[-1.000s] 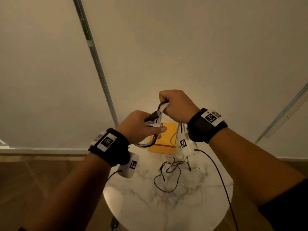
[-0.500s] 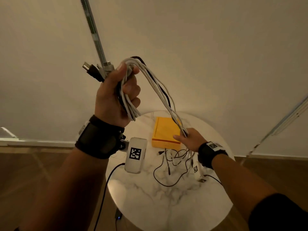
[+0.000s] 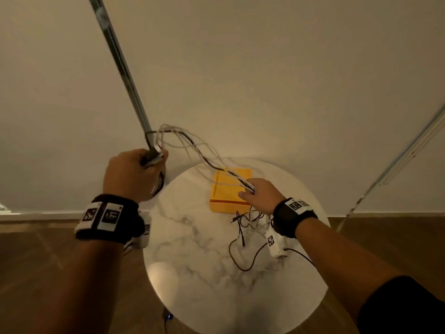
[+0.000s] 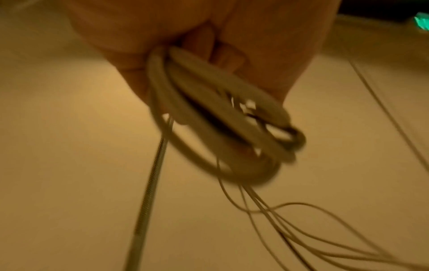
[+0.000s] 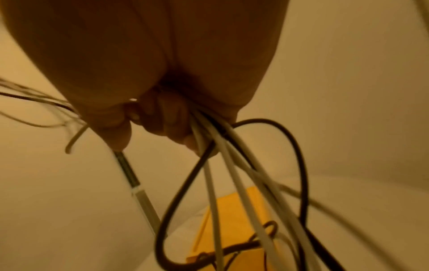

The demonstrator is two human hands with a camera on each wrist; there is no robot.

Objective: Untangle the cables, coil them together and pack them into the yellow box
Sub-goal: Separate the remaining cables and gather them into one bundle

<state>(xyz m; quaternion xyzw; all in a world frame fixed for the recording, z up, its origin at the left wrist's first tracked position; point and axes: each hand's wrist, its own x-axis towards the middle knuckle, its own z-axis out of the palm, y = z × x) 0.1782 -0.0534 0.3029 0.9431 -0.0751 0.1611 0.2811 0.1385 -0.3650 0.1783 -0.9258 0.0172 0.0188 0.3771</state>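
Left hand: the left hand [image 3: 131,175] is raised left of the tabletop, its grip curled round the coiled part of the cables [image 3: 197,150]; in the blurred left wrist view the white and dark loops [image 4: 223,128] hang out of the fist.
Right hand: the right hand [image 3: 261,195] is low over the near edge of the yellow box [image 3: 230,189], its grip pinching the bundle of strands — the right wrist view shows white and dark strands [image 5: 223,157] running out between the curled fingers [image 5: 162,117].
Cables: from the left fist they arch up and then slope down to the right hand, passing over the yellow box; the loose ends [image 3: 243,227] lie tangled on the marble just in front of the box and below the right wrist.
Yellow box: flat on the far half of the round marble tabletop [image 3: 192,261], near the wall; whether it is open I cannot tell.
Wrists: each carries a dark band with printed marker tags — a white tagged unit [image 3: 275,243] hangs under the right one.
Background: a metal rod [image 3: 120,68] slants up the pale wall behind the left hand.
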